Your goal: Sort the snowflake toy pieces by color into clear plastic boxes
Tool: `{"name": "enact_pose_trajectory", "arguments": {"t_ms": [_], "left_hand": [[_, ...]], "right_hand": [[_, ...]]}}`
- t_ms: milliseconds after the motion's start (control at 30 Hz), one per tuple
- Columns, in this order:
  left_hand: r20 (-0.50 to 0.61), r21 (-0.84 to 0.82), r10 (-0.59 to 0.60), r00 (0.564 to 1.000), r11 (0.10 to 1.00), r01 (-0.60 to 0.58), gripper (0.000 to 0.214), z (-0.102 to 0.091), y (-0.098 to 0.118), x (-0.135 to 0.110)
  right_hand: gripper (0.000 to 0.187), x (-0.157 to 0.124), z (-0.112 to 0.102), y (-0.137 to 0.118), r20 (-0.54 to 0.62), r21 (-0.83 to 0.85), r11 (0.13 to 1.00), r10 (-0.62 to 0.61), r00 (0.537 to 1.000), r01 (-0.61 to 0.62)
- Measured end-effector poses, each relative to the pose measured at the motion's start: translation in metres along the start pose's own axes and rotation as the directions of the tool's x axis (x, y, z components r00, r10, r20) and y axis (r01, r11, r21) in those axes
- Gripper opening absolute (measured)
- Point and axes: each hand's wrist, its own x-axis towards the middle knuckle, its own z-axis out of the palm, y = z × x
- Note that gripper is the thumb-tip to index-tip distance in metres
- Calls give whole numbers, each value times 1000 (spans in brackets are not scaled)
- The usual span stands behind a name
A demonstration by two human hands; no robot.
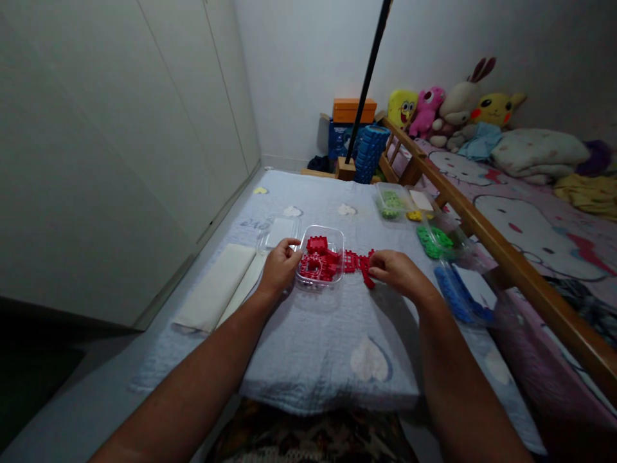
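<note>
A clear plastic box (pixel 337 236) full of red interlocking pieces (pixel 318 260) sits on a pale blue blanket (pixel 318 347). My left hand (pixel 279 267) grips the box's left rim, fingers curled over the edge. A short chain of joined red pieces (pixel 357 262) lies on the blanket just right of the box. My right hand (pixel 398 273) is closed in a pinch on the chain's right end.
Clear boxes of light green (pixel 391 202), green (pixel 435 241) and blue (pixel 457 296) pieces line the right side beside a wooden bed rail (pixel 496 247). A box lid (pixel 282 231) and folded white paper (pixel 216 289) lie left. Plush toys (pixel 448 106) sit on the bed.
</note>
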Motion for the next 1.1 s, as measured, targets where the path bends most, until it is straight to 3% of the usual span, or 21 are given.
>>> {"name": "enact_pose_trajectory", "arguments": {"t_ms": [233,400,500,633,767,900,1100], "left_hand": [[-5,6,-5,1000,1000,5,31,0,-1,0],[-8,-2,-11,1000,1000,11,29,0,-2,1],[-6,-16,-9,1000,1000,9,29,0,-2,1],[4,-25,-7,1000,1000,7,30,0,-1,0],[8,-29,-19,1000,999,19,30,0,-1,0],[15,-37,-13,1000,999,14,31,0,-1,0],[4,-22,-24,1000,999,24,30,1,3,-1]], "right_hand": [[4,-16,27,-2,27,-176,982,78,997,-72],[10,-16,28,1,13,-142,988,62,998,-59],[8,-13,20,-6,-21,-30,1000,6,1000,-6],[12,1,9,-29,-189,85,990,-92,978,110],[16,28,10,-52,-232,41,978,-190,954,205],[16,50,21,-65,-218,-97,986,-156,963,138],[22,59,40,-65,-225,-123,992,-62,972,34]]}}
